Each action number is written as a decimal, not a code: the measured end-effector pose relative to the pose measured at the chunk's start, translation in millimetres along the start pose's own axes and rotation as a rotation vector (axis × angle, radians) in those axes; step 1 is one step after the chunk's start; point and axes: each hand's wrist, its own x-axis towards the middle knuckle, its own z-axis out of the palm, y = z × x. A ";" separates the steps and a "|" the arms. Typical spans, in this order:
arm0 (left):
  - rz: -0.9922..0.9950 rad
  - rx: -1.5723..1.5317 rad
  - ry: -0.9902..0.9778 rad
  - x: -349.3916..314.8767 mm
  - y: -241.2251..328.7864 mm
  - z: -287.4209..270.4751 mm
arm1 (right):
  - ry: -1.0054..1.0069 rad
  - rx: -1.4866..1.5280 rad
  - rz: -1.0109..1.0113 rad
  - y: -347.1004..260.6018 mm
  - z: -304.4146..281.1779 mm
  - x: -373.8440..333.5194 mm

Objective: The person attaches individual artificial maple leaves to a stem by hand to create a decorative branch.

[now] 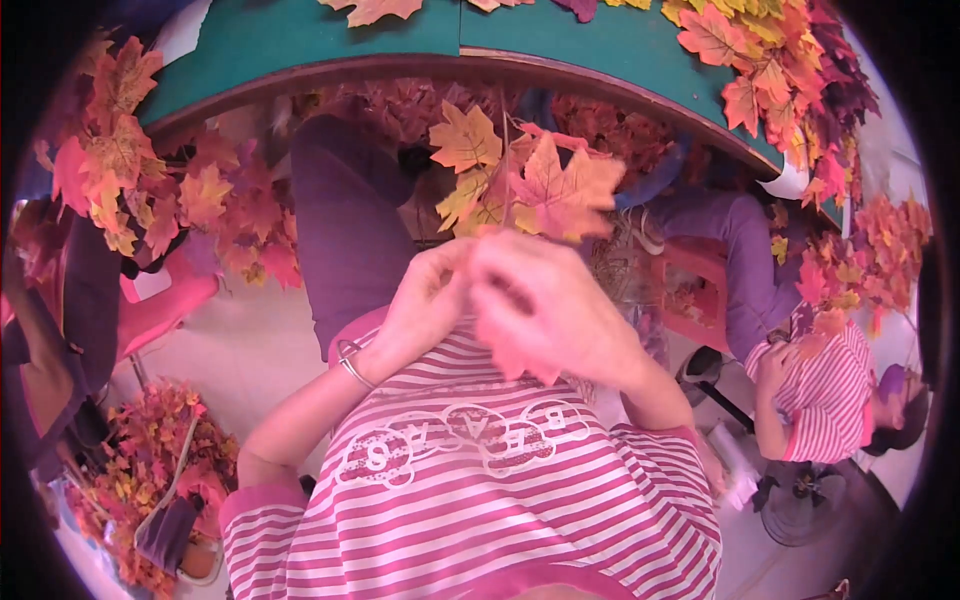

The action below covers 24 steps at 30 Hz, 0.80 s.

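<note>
In front of my striped shirt, both of my hands meet at the lower end of an artificial maple leaf spray. Its thin stem (507, 150) runs up toward the table edge, with a yellow-orange leaf (466, 138) on one side and a larger pink-orange leaf (562, 190) on the other. My left hand (430, 290) is closed, thumb and fingers pinched at the stem's end. Smeared by motion, my right hand (555, 300) is curled against the left fingertips. A pink leaf (510, 350) sticks out below the right hand's fingers. The exact grip point is hidden.
Ahead stands a green-topped table (600, 75), with piled maple leaves (770, 70) at its right. Leaf garlands (125, 150) hang at the left; a leaf heap (160, 480) lies on the floor. Another person (815, 390) sits at the right near a red stool (690, 285).
</note>
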 end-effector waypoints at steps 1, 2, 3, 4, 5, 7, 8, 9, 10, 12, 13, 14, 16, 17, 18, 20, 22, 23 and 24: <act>-0.025 -0.054 0.060 0.3 4.9 5.7 | 0.045 -0.058 0.036 10.1 -4.6 -3.4; -0.011 -0.022 0.092 0.6 9.6 7.7 | 0.087 -0.116 0.071 21.1 -7.5 -5.4; -0.040 -0.087 0.108 -0.5 18.9 11.5 | 0.109 -0.123 0.119 26.2 -8.2 -7.1; -0.065 -0.149 0.123 0.5 27.1 13.3 | 0.132 -0.131 0.162 30.8 -9.6 -6.7; -0.067 -0.150 0.125 0.2 23.7 10.0 | 0.148 -0.118 0.160 35.4 -10.6 -6.4; -0.087 -0.127 0.153 -1.9 13.9 1.8 | 0.176 -0.088 0.152 40.3 -9.0 -3.4; -0.088 -0.126 0.157 -1.9 12.9 0.8 | 0.206 -0.060 0.143 43.5 -8.1 -1.7; -0.054 -0.054 0.132 -1.9 12.3 -0.1 | 0.229 -0.068 0.071 51.3 -6.5 1.2; -0.020 0.019 0.105 -1.7 13.2 -1.5 | 0.227 -0.066 0.070 51.4 -5.5 2.6; 0.011 0.119 0.142 -3.6 20.6 2.5 | 0.140 0.225 0.185 51.5 -4.1 5.3; 0.042 0.218 0.177 -4.9 25.8 5.9 | 0.137 0.228 0.183 52.0 -5.9 6.2; 0.074 0.317 0.210 -5.6 28.4 6.7 | 0.069 0.254 0.221 52.9 -11.0 6.5; 0.048 0.317 0.163 -1.3 24.6 -0.4 | -0.027 0.198 0.317 54.2 -25.8 6.9; -0.071 0.105 0.120 -0.3 27.4 -2.1 | 0.033 -0.054 0.147 54.8 -33.1 9.4; -0.187 -0.108 0.076 -0.2 30.6 -3.5 | 0.094 -0.305 -0.025 56.3 -38.2 12.6; -0.200 -0.165 0.052 0.1 36.2 -3.9 | 0.249 -0.788 -0.175 64.2 -38.7 18.1; -0.123 -0.188 0.050 0.6 39.4 -2.0 | 0.197 -0.649 -0.205 71.1 -34.5 19.5; -0.129 -0.210 0.049 1.3 40.0 -2.9 | 0.223 -0.561 -0.210 71.2 -27.3 19.5; -0.130 -0.208 0.047 2.2 41.7 -2.6 | 0.247 -0.472 -0.214 68.7 -19.1 18.4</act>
